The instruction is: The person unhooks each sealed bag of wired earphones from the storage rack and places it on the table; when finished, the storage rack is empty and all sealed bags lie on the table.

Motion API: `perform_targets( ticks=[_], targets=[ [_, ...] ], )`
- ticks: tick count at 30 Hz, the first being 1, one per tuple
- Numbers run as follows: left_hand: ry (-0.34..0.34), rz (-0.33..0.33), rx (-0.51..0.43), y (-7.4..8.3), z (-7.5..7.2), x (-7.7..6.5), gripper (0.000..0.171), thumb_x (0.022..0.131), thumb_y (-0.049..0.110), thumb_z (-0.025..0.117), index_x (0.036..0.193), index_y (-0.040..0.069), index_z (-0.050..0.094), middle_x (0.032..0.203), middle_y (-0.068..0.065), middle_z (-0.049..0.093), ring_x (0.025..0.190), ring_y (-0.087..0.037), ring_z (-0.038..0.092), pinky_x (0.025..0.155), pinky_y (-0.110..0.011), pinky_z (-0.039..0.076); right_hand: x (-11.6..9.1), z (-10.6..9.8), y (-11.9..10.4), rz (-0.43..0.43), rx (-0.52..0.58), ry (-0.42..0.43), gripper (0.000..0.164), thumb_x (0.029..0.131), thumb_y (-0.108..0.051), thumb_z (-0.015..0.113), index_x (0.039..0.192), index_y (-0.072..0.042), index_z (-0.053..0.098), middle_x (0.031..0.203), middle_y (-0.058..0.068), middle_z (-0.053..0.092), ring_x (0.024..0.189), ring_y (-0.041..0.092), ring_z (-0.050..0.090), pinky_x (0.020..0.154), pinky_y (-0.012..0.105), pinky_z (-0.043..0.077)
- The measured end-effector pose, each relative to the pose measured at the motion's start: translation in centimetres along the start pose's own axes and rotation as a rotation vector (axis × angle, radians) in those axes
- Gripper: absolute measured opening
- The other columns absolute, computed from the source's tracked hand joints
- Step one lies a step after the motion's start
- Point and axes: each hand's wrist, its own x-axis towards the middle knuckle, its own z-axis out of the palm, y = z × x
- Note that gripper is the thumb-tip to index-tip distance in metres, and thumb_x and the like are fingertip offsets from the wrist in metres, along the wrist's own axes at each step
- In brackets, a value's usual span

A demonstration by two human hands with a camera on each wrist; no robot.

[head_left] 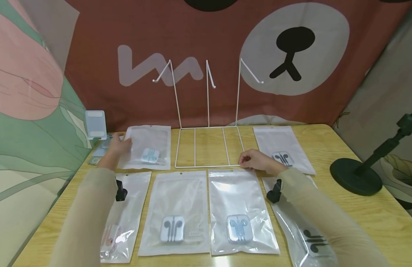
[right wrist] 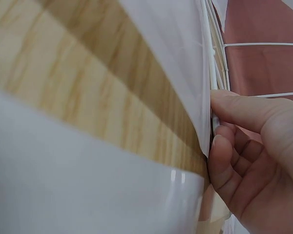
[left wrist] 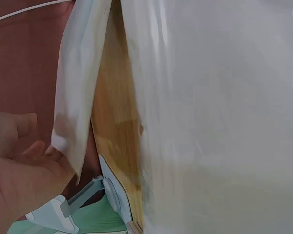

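Note:
At the back left, my left hand (head_left: 120,145) is beside a white zip bag (head_left: 149,142) that holds a small boxed item. Its fingertips are at the bag's edge in the left wrist view, while the thumb (left wrist: 25,124) stands apart. My right hand (head_left: 259,161) pinches the front right corner of a white wire rack (head_left: 207,165) between thumb and fingers. In the right wrist view, a white wire (right wrist: 214,105) runs between those fingertips. Next to this hand lies another zip bag (head_left: 279,142) with earphones (head_left: 282,158) in a case.
The rack's three hooked uprights (head_left: 207,92) rise at the back. Several bagged earphones, including one zip bag (head_left: 179,193), lie in a front row. A phone stand (head_left: 96,125) is at the left, a black round-based stand (head_left: 356,176) at the right. A bear-print cloth (head_left: 142,104) hangs behind.

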Motion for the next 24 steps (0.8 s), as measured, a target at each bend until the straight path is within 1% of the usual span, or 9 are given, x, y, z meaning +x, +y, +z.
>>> perform_targets(
  ticks=[2, 5, 7, 9, 11, 13, 17, 22, 24],
  targets=[
    [-0.031, 0.015, 0.015, 0.0, 0.0, -0.3, 0.054, 0.097, 0.018, 0.036, 0.14, -0.009, 0.017, 0.133, -0.035, 0.03, 0.114, -0.041, 0.038, 0.095, -0.046, 0.035, -0.1, 0.0, -0.1, -0.012, -0.004, -0.001, 0.006, 0.088, -0.01, 0.064, 0.083, -0.006, 0.065, 0.069, 0.004, 0.053, 0.054, 0.016, 0.046, 0.047, 0.026, 0.04],
    [-0.072, 0.032, 0.073, 0.1, -0.1, -0.7, 0.049, 0.098, 0.017, 0.035, 0.137, -0.011, 0.024, 0.133, -0.036, 0.031, 0.117, -0.044, 0.038, 0.096, -0.048, 0.036, -0.1, 0.0, -0.1, -0.024, -0.006, 0.002, 0.005, 0.087, -0.009, 0.064, 0.083, -0.006, 0.065, 0.068, 0.004, 0.054, 0.053, 0.015, 0.045, 0.046, 0.025, 0.039],
    [-0.087, 0.042, 0.117, 0.2, -0.1, -0.9, 0.048, 0.098, 0.018, 0.034, 0.135, -0.012, 0.027, 0.135, -0.036, 0.028, 0.122, -0.045, 0.032, 0.099, -0.049, 0.031, -0.1, -0.1, -0.1, -0.038, -0.013, 0.001, 0.006, 0.087, -0.008, 0.064, 0.083, -0.005, 0.065, 0.068, 0.004, 0.054, 0.053, 0.015, 0.045, 0.045, 0.025, 0.039],
    [-0.082, 0.056, 0.15, 0.2, -0.1, -1.0, 0.048, 0.098, 0.019, 0.034, 0.134, -0.012, 0.029, 0.138, -0.036, 0.024, 0.127, -0.045, 0.025, 0.103, -0.051, 0.025, -0.1, -0.1, -0.1, -0.032, -0.011, 0.003, 0.005, 0.087, -0.008, 0.064, 0.082, -0.006, 0.066, 0.068, 0.003, 0.054, 0.053, 0.015, 0.045, 0.045, 0.025, 0.039],
    [-0.079, 0.061, 0.151, 0.1, -0.2, -0.9, 0.049, 0.099, 0.021, 0.033, 0.136, -0.011, 0.029, 0.14, -0.034, 0.022, 0.129, -0.045, 0.021, 0.104, -0.052, 0.023, -0.1, -0.1, 0.0, -0.032, -0.015, 0.002, 0.006, 0.087, -0.009, 0.064, 0.082, -0.006, 0.066, 0.069, 0.003, 0.054, 0.053, 0.015, 0.045, 0.045, 0.025, 0.039],
    [-0.069, 0.073, 0.147, 0.0, -0.3, -0.9, 0.049, 0.099, 0.022, 0.032, 0.137, -0.01, 0.029, 0.14, -0.034, 0.022, 0.129, -0.045, 0.02, 0.103, -0.053, 0.023, 0.0, -0.1, 0.0, -0.032, -0.02, 0.002, 0.006, 0.087, -0.009, 0.064, 0.082, -0.006, 0.066, 0.07, 0.004, 0.055, 0.053, 0.015, 0.046, 0.045, 0.025, 0.039],
    [-0.07, 0.089, 0.119, -0.1, -0.4, -0.9, 0.049, 0.099, 0.022, 0.031, 0.137, -0.01, 0.029, 0.138, -0.034, 0.026, 0.125, -0.045, 0.028, 0.1, -0.054, 0.028, 0.0, -0.1, 0.1, -0.032, -0.028, 0.005, 0.005, 0.087, -0.009, 0.064, 0.083, -0.007, 0.066, 0.071, 0.004, 0.055, 0.054, 0.016, 0.046, 0.045, 0.026, 0.04],
    [-0.13, 0.068, 0.154, -0.3, -0.6, -1.1, 0.052, 0.099, 0.024, 0.029, 0.137, -0.011, 0.028, 0.142, -0.033, 0.019, 0.127, -0.045, 0.024, 0.101, -0.053, 0.027, 0.1, -0.1, 0.3, -0.025, -0.027, 0.011, 0.004, 0.086, -0.009, 0.065, 0.083, -0.007, 0.066, 0.072, 0.004, 0.056, 0.054, 0.016, 0.046, 0.046, 0.027, 0.041],
    [-0.155, 0.063, 0.169, -0.4, -0.8, -1.2, 0.054, 0.1, 0.027, 0.028, 0.137, -0.012, 0.027, 0.144, -0.032, 0.016, 0.129, -0.045, 0.02, 0.102, -0.054, 0.024, 0.2, -0.1, 0.4, -0.019, -0.023, 0.01, 0.004, 0.086, -0.009, 0.065, 0.083, -0.007, 0.066, 0.071, 0.004, 0.056, 0.053, 0.015, 0.046, 0.046, 0.026, 0.04]
  ],
)
